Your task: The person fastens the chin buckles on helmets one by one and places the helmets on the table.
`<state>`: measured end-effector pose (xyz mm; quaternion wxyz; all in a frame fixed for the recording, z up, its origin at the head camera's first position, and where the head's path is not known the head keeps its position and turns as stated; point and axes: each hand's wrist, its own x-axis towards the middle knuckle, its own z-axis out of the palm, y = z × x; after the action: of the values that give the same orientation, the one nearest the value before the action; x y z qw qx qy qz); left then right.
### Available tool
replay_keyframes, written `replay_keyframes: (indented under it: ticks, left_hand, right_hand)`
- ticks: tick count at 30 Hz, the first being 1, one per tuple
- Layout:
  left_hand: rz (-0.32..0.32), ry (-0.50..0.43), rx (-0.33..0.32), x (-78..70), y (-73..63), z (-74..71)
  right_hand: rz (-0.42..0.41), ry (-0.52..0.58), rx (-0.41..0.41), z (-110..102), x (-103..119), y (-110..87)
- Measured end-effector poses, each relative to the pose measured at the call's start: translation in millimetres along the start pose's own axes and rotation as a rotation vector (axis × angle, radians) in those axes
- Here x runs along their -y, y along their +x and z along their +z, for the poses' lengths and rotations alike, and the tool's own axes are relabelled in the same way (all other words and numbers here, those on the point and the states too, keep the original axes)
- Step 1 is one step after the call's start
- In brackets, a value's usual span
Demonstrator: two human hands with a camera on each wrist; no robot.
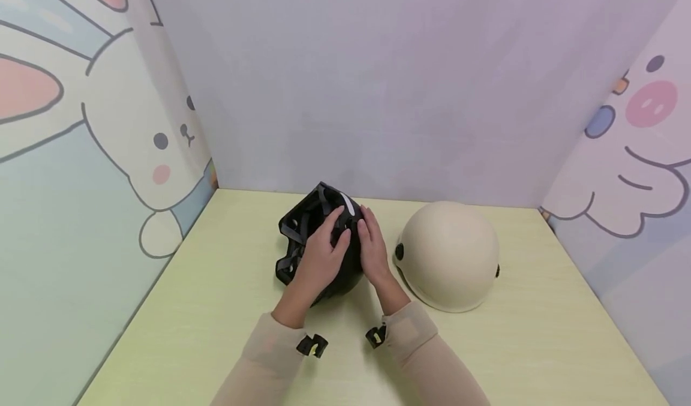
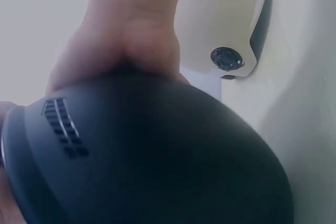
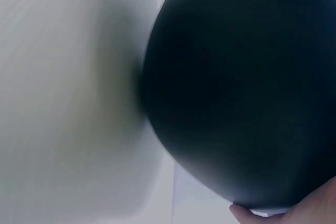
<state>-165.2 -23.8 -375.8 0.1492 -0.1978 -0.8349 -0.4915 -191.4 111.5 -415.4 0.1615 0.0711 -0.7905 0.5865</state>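
Note:
A black helmet [image 1: 345, 280] lies tipped on its side on the table, its strapped opening facing left. My left hand [image 1: 318, 259] holds it near the rim, thumb and index finger spread over the shell; the other fingers are hidden. My right hand [image 1: 373, 247] presses against the rounded crown with fairly straight fingers. In the left wrist view, the dark shell [image 2: 173, 150] fills the lower part, with a slotted vent [image 2: 64, 127] beside the rim. The shell [image 3: 236, 87] also fills much of the right wrist view.
A cream helmet [image 1: 450, 256] with black round side fittings sits crown up, just right of my right hand. The pale yellow table [image 1: 178, 334] is bounded by a plain back curtain [image 1: 351, 82] and cartoon-printed side panels [image 1: 54, 226]. Black straps with small devices are on both sleeves.

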Motion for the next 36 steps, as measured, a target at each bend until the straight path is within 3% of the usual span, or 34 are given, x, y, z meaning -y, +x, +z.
replay_keyframes:
  ticks: [6,12,19,23,28,36]
  left_hand:
    - [-0.046,-0.161,-0.100,1.1,-1.0,-5.7]
    - [-0.102,-0.331,-0.161,1.1,0.1,-13.2]
    - [-0.230,-0.576,-0.242,8.6,-0.3,-21.1]
    - [-0.272,-0.720,-0.294,14.7,-1.5,-22.6]
    - [-0.268,-0.834,-0.323,19.6,-3.1,-23.1]
    - [-0.313,-0.965,-0.340,23.4,-3.4,-26.9]
  right_hand:
    - [-0.083,-0.079,-0.051,-7.5,6.1,5.5]
    - [-0.091,-0.028,-0.081,-18.9,12.1,8.3]
    - [-0.083,0.003,-0.051,-25.4,10.8,7.7]
    - [-0.077,0.008,-0.055,-27.0,10.4,7.2]
    - [-0.075,0.013,-0.069,-28.0,9.8,8.5]
    - [-0.052,-0.010,-0.074,-29.1,6.1,8.8]
